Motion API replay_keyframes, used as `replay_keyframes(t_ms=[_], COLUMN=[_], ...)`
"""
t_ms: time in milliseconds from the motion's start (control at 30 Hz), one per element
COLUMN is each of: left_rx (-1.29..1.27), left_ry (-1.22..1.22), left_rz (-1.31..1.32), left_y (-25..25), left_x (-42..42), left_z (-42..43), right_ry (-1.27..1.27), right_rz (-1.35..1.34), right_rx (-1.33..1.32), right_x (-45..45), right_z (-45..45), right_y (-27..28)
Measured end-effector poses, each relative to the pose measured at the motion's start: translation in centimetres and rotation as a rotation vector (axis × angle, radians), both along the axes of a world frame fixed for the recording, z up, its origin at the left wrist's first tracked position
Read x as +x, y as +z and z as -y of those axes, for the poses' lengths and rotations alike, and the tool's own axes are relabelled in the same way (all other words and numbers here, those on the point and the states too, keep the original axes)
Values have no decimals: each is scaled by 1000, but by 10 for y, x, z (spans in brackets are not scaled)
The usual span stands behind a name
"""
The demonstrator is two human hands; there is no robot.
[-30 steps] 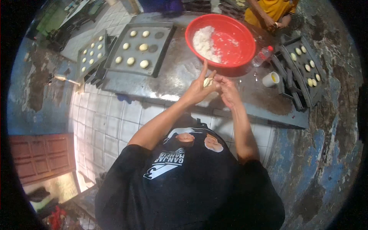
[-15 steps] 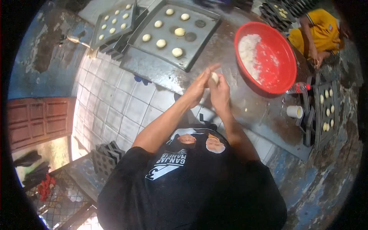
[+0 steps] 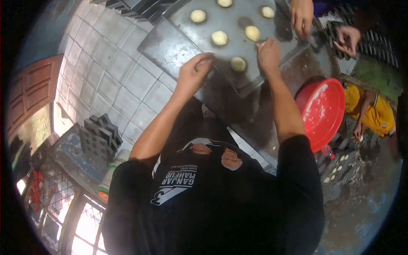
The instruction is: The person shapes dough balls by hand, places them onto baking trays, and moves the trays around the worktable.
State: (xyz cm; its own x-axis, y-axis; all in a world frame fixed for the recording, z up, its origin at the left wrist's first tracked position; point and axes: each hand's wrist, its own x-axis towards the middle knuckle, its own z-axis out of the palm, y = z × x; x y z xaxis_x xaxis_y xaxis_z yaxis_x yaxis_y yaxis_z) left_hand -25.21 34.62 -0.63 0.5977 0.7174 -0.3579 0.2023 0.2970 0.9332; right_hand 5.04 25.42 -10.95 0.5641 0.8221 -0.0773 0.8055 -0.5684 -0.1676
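My right hand (image 3: 268, 56) is over the baking tray (image 3: 187, 32), its fingers closed. A pale bit of a dough ball (image 3: 262, 43) shows at its fingertips; the rest is hidden. Right by them on the tray sits a round dough ball (image 3: 252, 33). Several others lie spaced out, among them one (image 3: 238, 64) between my hands and another (image 3: 219, 38) farther left. My left hand (image 3: 195, 73) hovers by the tray's near left edge, fingers loosely curled and apart, holding nothing.
Another person's hand (image 3: 302, 19) reaches to the tray's right edge, with a second hand (image 3: 348, 40) beside it. A red basin (image 3: 325, 112) with white dough residue stands at right. Beyond it a person in a yellow shirt (image 3: 376, 112) works. Stacked moulds (image 3: 100, 138) stand at left.
My hands, together around a dough ball before, have parted, and the right has gone forward over the tray. The view has shifted, and another person's hands have come in at the upper right.
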Motion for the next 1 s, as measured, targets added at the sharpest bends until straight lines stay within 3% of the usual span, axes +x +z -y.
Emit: replay_keyframes(t_ms=[67, 100, 200, 333, 433, 467, 533, 567, 667, 733, 800, 867, 900, 967, 1000], left_rx=[47, 33, 27, 77, 159, 149, 135, 130, 80, 288, 327, -353, -501, -438, -366], left_ry=[49, 63, 157, 137, 127, 98, 73, 47, -16, 82, 33, 154, 132, -12, -95], left_rz=[-98, -106, -136, -116, -118, -106, -117, -118, -153, -98, -106, 147, 247, 182, 111], left_y=[-5, -11, -26, -28, -22, -19, -18, -21, 1, -1, 0, 19, 34, 35, 32], left_x=[-30, -42, -63, -57, -51, -48, -38, -33, -14, -1, 17, 34, 41, 49, 52], left_z=[-26, -37, -54, -57, -55, -50, -40, -34, -15, 7, 32, 65, 83, 122, 142], right_ry=[101, 56, -51, 75, -252, -249, -104, -3, -62, -59, -113, -208, -240, -112, -142], right_rz=[191, 31, 117, 132, -773, -782, -392, -148, -304, -365, -626, -1042, -1006, -433, -409], right_rx=[165, 159, 258, 120, 320, 325, 230, 261, 115, 283, 452, 580, 614, 663, 681], right_x=[6, 9, -14, 14, 37, 31, 14, 16, -22, -62, -101, -148, -155, -165, -170], right_z=[-14, -16, -13, -16, -33, -37, -56, -61, -76, -51, -2, 53, 82, 136, 159], right_y=[-21, -38, -60, -34, -1, -1, 9, -27, 24, 71, 100, 154, 162, 170, 166])
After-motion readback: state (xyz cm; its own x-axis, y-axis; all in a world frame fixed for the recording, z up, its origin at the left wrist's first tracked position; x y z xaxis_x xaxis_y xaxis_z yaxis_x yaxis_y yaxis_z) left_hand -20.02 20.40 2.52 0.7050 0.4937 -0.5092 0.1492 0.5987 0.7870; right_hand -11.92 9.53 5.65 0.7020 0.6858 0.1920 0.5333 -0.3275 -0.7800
